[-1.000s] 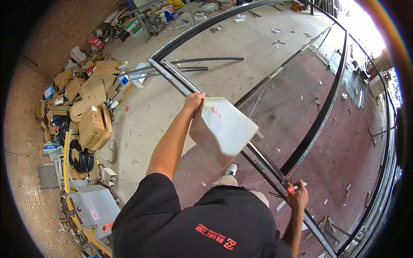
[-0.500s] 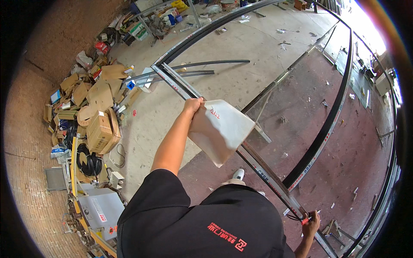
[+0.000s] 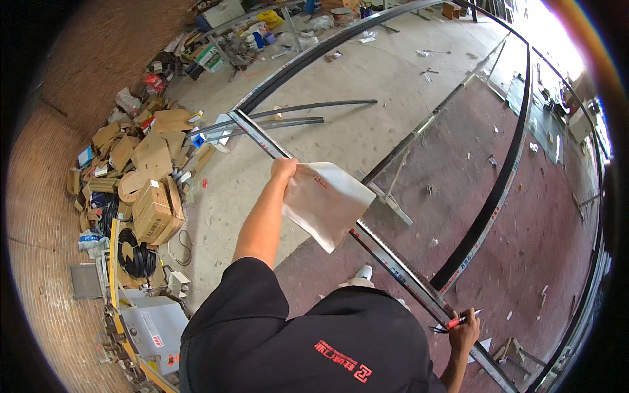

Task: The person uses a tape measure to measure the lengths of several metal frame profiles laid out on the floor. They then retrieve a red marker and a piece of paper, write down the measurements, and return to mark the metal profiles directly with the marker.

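My left hand [image 3: 284, 169] is closed on the upper left edge of a whitish sheet [image 3: 327, 206] with small red handwriting near its top. The sheet hangs over part of a long metal profile [image 3: 393, 265], which runs from upper left to lower right in front of me. At the lower right my right hand [image 3: 464, 333] grips a red marker pen [image 3: 456, 322] close against that profile. Some fingers of this hand are hidden. A dark, thin loop [image 3: 438, 329] shows beside the pen.
Curved black profiles [image 3: 488, 213] join the straight one as a large frame. Loose grey strips [image 3: 295, 121] lie on the floor behind it. Flattened cardboard [image 3: 152, 154], a carton [image 3: 152, 211], coiled black hose [image 3: 134, 255] and a grey machine [image 3: 152, 327] line the left wall.
My left hand and the sheet have shifted slightly left and down. My right hand has turned, moving slightly left and up, and more of the red marker pen shows.
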### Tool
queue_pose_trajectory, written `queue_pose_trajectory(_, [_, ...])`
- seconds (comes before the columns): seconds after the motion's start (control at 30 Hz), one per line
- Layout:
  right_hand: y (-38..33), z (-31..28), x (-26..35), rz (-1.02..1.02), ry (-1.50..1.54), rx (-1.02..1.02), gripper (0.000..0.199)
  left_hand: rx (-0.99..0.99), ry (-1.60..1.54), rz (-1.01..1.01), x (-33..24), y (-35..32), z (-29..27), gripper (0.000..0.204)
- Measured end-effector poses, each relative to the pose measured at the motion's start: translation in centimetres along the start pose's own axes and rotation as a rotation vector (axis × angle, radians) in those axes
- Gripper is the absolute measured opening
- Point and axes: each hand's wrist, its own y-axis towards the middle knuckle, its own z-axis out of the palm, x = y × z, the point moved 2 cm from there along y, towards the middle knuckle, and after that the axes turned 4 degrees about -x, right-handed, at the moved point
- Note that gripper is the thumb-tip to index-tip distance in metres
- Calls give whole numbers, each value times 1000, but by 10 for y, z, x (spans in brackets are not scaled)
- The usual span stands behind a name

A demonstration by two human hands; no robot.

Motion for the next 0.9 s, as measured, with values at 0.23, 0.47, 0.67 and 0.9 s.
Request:
queue_pose_trajectory(0.23, [9,11,10,19,83,-37,38,97,-64,-17,49,67,12,39])
queue_pose_trajectory(0.47, [-18,5,-10,110,-168,12,47,165,-297,-251,64,72,1,36])
queue_pose_trajectory(0.67, [-12,-1,-3,136,-203,108,44,146,-350,-293,66,68,-7,37])
queue_pose_trajectory(0.9, [-5,5,-6,154,-180,154,30,227,-306,-322,64,80,-9,38])
